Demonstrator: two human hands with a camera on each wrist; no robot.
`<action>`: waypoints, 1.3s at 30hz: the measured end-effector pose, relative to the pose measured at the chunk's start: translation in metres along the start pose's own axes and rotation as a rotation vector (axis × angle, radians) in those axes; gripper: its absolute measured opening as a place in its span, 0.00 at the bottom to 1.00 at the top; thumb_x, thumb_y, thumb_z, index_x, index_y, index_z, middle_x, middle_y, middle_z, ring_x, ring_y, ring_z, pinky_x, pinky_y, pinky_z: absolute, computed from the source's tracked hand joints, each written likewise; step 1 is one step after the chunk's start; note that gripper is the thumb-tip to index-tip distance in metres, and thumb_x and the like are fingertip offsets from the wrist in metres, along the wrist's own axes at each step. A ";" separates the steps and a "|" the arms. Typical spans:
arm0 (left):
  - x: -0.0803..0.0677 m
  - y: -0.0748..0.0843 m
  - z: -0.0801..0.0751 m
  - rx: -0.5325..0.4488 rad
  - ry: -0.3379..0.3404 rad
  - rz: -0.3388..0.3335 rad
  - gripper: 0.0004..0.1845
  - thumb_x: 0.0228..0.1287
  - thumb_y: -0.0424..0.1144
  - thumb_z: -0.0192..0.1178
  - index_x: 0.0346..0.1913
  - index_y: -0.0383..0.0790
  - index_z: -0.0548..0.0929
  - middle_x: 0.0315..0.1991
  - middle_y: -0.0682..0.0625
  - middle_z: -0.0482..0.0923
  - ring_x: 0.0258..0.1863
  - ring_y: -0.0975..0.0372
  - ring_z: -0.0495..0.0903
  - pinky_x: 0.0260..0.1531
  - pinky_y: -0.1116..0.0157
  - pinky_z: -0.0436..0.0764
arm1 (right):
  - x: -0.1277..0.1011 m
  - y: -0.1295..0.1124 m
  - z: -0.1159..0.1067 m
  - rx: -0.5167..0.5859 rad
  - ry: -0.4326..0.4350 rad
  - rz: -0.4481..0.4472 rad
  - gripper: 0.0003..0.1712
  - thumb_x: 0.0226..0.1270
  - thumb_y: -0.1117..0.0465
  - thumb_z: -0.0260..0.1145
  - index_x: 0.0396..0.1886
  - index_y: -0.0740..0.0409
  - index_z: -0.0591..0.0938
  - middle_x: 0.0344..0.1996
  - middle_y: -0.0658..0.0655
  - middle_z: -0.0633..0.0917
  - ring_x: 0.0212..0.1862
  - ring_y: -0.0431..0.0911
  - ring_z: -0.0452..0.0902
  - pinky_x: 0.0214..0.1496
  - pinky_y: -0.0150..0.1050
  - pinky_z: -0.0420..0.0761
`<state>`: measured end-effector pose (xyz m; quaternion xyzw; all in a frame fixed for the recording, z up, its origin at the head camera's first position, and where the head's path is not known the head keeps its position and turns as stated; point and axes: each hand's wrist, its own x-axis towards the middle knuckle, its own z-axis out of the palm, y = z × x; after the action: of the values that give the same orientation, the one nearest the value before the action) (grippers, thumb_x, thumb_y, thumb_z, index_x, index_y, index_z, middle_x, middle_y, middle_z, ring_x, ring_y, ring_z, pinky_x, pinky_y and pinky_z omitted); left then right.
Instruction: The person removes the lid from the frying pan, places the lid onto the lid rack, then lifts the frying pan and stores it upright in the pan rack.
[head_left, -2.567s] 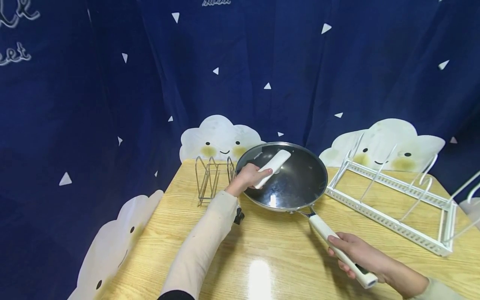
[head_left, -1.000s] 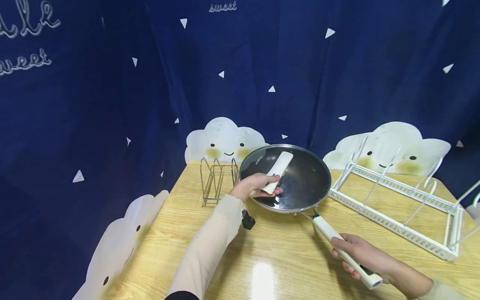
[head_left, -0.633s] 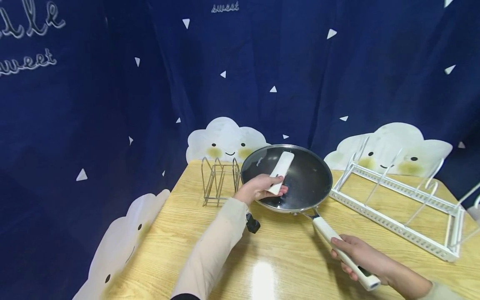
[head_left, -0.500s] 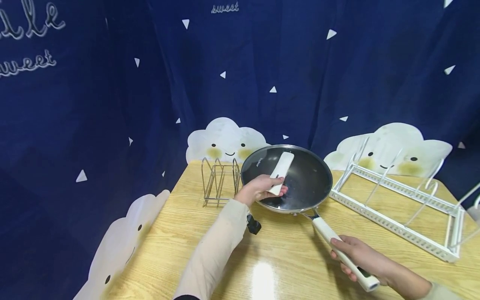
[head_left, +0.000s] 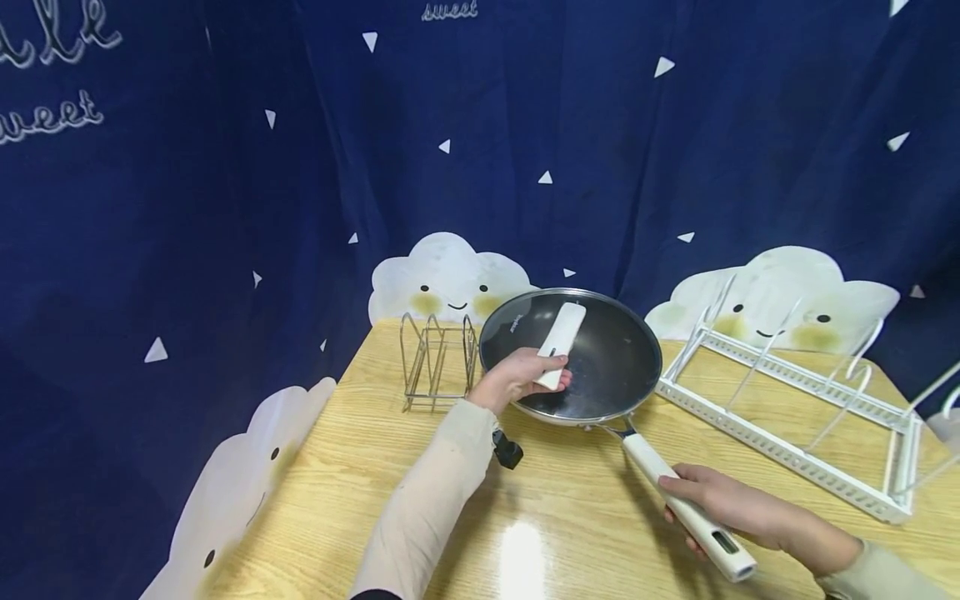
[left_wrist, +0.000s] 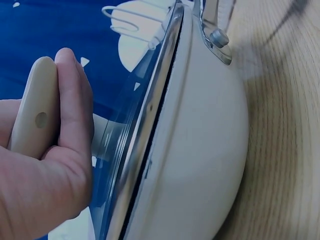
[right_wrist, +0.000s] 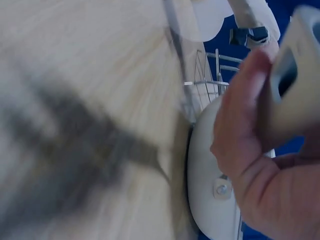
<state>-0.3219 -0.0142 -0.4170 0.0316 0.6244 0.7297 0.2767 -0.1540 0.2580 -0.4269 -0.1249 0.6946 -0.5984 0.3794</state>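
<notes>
Gripping both handles of a lidded white frying pan on the pale wooden table (head_left: 570,517).

Over the last half second little has moved: the left hand (head_left: 517,377) stays curled round the near end of the cream bar handle (head_left: 561,333) on the glass lid (head_left: 600,354), thumb on top, and the lid has not lifted off the white frying pan (left_wrist: 200,150). The right hand (head_left: 720,504) has slid slightly up the pan's long white handle (head_left: 686,512), fingers wrapped round it, so both holds look settled. The pan sits between the small steel wire rack (head_left: 435,360) and the white wire dish rack (head_left: 795,400), its rim touching neither.
</notes>
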 end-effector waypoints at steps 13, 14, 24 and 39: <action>-0.007 0.006 0.003 0.021 0.010 0.031 0.06 0.68 0.29 0.53 0.43 0.26 0.73 0.24 0.43 0.79 0.23 0.60 0.81 0.27 0.68 0.83 | 0.004 -0.012 -0.013 -0.319 0.252 0.076 0.25 0.74 0.50 0.51 0.53 0.70 0.67 0.30 0.58 0.71 0.37 0.50 0.68 0.35 0.45 0.76; -0.007 0.006 0.003 0.026 0.012 0.040 0.07 0.68 0.29 0.53 0.43 0.26 0.73 0.24 0.43 0.79 0.23 0.60 0.81 0.27 0.68 0.83 | 0.005 -0.013 -0.014 -0.327 0.264 0.070 0.25 0.74 0.51 0.51 0.53 0.71 0.67 0.32 0.58 0.72 0.38 0.50 0.69 0.36 0.46 0.77; -0.027 0.022 0.006 0.066 0.006 0.144 0.16 0.69 0.29 0.51 0.53 0.18 0.68 0.24 0.44 0.78 0.21 0.61 0.80 0.24 0.69 0.82 | 0.007 -0.037 -0.024 -0.453 0.367 -0.060 0.30 0.73 0.56 0.54 0.59 0.79 0.63 0.52 0.72 0.73 0.52 0.60 0.73 0.44 0.45 0.81; -0.053 0.034 0.003 0.082 0.098 0.271 0.14 0.69 0.30 0.53 0.50 0.22 0.70 0.24 0.44 0.79 0.20 0.61 0.80 0.26 0.65 0.83 | 0.014 -0.078 -0.030 -0.495 0.410 -0.155 0.29 0.73 0.55 0.53 0.59 0.78 0.64 0.54 0.73 0.73 0.55 0.61 0.71 0.47 0.46 0.80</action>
<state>-0.2885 -0.0372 -0.3686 0.0912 0.6564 0.7350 0.1434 -0.2058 0.2512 -0.3603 -0.1428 0.8693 -0.4510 0.1430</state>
